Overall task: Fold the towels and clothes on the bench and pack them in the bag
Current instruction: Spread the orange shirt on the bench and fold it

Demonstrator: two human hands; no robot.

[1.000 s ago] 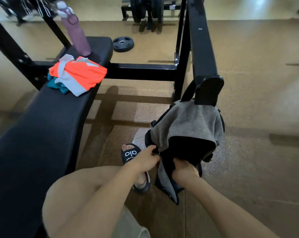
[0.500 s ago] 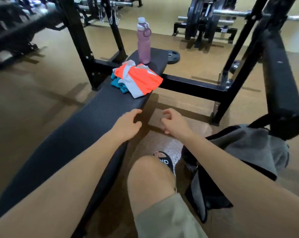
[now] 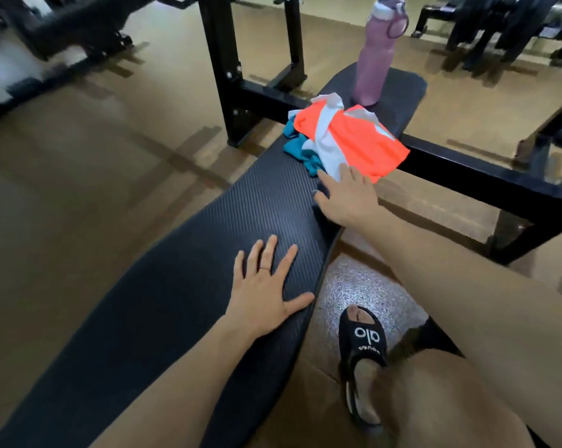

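An orange and white garment [image 3: 354, 140] lies crumpled on a teal cloth [image 3: 300, 150] near the far end of the black padded bench [image 3: 182, 286]. My right hand [image 3: 345, 197] is spread open at the bench's right edge, its fingertips just touching the near edge of the clothes pile. My left hand [image 3: 266, 292] rests flat on the bench pad, fingers apart, holding nothing. The bag and the grey towel are out of view.
A pink water bottle [image 3: 375, 53] stands upright on the bench's far end behind the clothes. Black rack posts [image 3: 218, 59] and a crossbar [image 3: 483, 176] frame the bench. My sandalled foot [image 3: 363, 347] is on the floor to the right.
Both hands left the bag and towel on the floor and moved up to the bench. The view swung left, so the bag dropped out of sight.
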